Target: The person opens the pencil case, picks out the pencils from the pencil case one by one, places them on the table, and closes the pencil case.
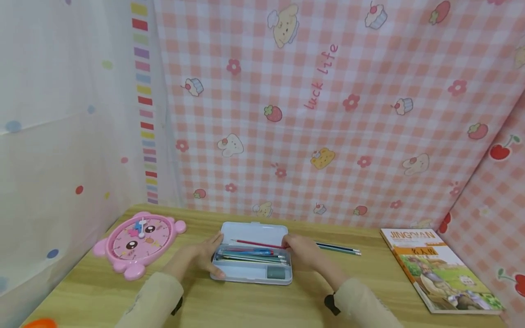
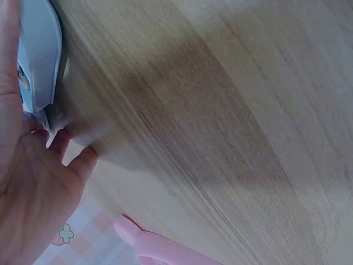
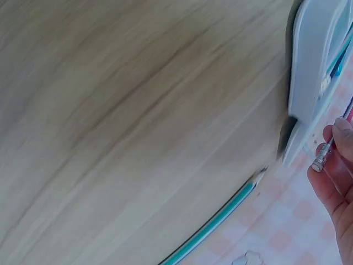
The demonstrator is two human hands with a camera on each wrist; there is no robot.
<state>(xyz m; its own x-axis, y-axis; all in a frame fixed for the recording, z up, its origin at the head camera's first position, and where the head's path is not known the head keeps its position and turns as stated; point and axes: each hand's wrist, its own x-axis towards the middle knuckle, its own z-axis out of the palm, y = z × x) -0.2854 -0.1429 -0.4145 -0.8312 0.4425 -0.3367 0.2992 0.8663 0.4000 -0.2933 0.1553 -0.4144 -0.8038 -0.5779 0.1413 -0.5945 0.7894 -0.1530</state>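
Note:
A white pencil case (image 1: 246,272) lies with its lid laid back, several pencils and pens (image 1: 250,256) in its long compartment and a dark green eraser (image 1: 276,272) in the front one. My left hand (image 1: 207,255) rests against the case's left end, thumb at the front corner, the other fingers loosely spread in the left wrist view. At the right end, my right hand (image 1: 301,250) pinches a red pencil (image 1: 258,243) near its eraser end. The pencil's tip points left above the case, in front of the lid (image 1: 254,230).
Pencils (image 1: 338,248) lie on the wooden table (image 1: 246,310) right of the case, behind my right hand. A pink bear-shaped clock (image 1: 141,241) stands at left, a book (image 1: 445,273) at right. Part of an orange object (image 1: 41,323) shows bottom left. Patterned cloth (image 1: 328,136) hangs behind.

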